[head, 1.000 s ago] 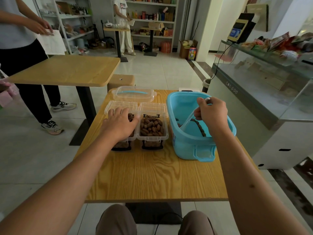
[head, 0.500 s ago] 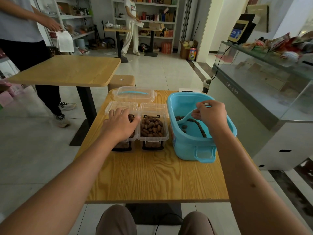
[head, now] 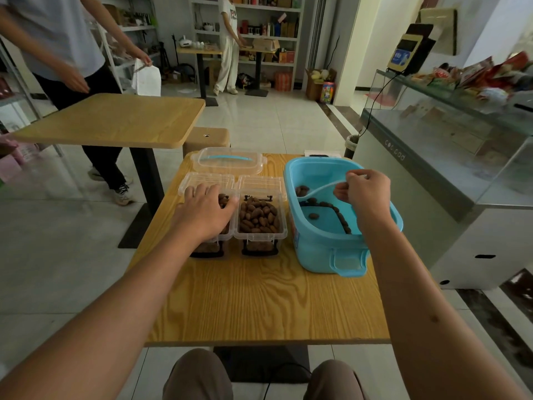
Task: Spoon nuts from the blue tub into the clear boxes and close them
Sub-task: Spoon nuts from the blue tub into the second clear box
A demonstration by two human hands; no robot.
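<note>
A blue tub (head: 323, 249) stands at the right of the wooden table (head: 259, 298), with a few brown nuts (head: 328, 206) left on its bottom. My right hand (head: 363, 194) pinches a clear spoon (head: 320, 188) over the tub; the spoon's bowl holds some nuts near the tub's far left wall. Two clear boxes stand side by side left of the tub, lids hinged back. The right box (head: 259, 217) is full of nuts. My left hand (head: 204, 210) rests over the left box (head: 207, 183), fingers curved over its rim, hiding most of its contents.
A clear lid with a blue handle (head: 229, 163) lies behind the boxes. A second wooden table (head: 115, 119) and a stool (head: 207, 137) stand beyond on the left, with a person (head: 57, 53) beside them. A glass counter (head: 450, 157) runs along the right.
My right hand has lifted the spoon from deep in the tub and swung its bowl leftward, now carrying nuts. My left hand stayed on the left box. The person on the left has walked.
</note>
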